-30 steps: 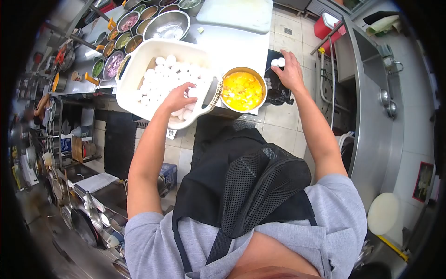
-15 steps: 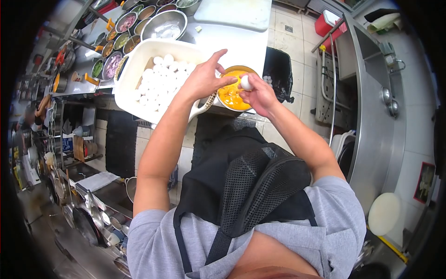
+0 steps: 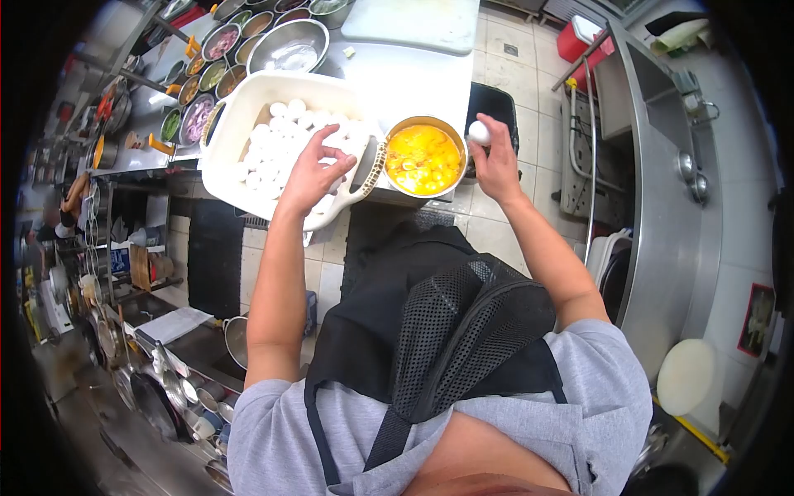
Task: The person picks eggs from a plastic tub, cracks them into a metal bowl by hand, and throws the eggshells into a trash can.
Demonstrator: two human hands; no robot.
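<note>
A white egg (image 3: 479, 132) is pinched in the fingers of my right hand (image 3: 499, 169), to the right of the bowl and over the edge of a black-lined bin (image 3: 494, 101). Whether it is whole or an emptied shell, I cannot tell. Yellow yolks and egg liquid (image 3: 423, 157) fill much of the round metal bowl (image 3: 400, 125) on the counter. My left hand (image 3: 317, 171) hovers above the right side of a cream tub (image 3: 227, 169), its fingers apart and nothing between them. Several white eggs (image 3: 277, 136) lie heaped in that tub.
A steel bowl (image 3: 288, 51) and a white cutting board (image 3: 407, 23) stand farther back on the white counter (image 3: 385, 83). Small bowls of chopped food, such as sliced onion (image 3: 198, 120), line the left. A steel sink unit (image 3: 662, 207) runs along the right.
My left hand has moved left from above the bowl to over the egg tub. My right hand has shifted right, away from the bowl towards the bin, still holding the egg.
</note>
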